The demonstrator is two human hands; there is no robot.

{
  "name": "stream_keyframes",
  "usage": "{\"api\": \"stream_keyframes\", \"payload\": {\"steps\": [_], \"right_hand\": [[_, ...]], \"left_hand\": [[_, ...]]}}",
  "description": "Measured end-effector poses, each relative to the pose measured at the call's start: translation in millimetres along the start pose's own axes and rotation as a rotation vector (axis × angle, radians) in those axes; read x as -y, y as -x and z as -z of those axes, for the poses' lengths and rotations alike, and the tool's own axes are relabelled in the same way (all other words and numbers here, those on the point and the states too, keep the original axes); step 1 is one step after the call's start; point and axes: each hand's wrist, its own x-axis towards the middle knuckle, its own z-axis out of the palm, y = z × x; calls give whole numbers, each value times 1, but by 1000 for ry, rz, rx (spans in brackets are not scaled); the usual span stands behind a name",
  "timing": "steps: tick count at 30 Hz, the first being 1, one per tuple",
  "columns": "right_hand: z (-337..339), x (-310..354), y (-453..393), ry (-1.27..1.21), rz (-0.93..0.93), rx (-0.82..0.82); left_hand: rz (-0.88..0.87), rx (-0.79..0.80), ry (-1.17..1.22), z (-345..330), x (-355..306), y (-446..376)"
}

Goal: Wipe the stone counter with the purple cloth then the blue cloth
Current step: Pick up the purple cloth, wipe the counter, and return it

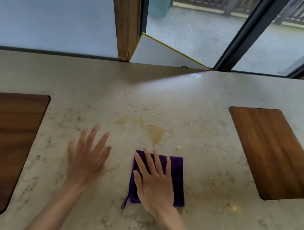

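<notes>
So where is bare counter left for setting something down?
Bare stone counter lies between the yellowish spill and right wooden inset panel, and along the back edge. Crowded: the middle front, with left hand and right hand on the folded purple cloth.

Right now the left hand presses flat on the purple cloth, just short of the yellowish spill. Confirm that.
Not quite: in the head view, the right hand presses flat on the purple cloth, just short of the yellowish spill. The left hand is spread over bare stone counter.
</notes>
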Motion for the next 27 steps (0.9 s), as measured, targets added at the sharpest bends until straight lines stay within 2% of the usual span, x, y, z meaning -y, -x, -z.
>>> {"api": "stream_keyframes", "payload": {"steps": [4,8,13,20,27], "right_hand": [[-15,-19,31,58,-1,22],[-8,-65,62,148,-119,46],[-3,-77,45,131,-176,63],[14,-94,-46,131,-156,-22],[14,-33,-168,-9,67,-75]], "left_hand": [[155,58,23,-30,35,-14],[183,26,0,-38,38,-10],[201,23,-23,-38,37,-12],[188,19,-8,-35,34,-13],[152,28,-55,-34,35,-16]]}}
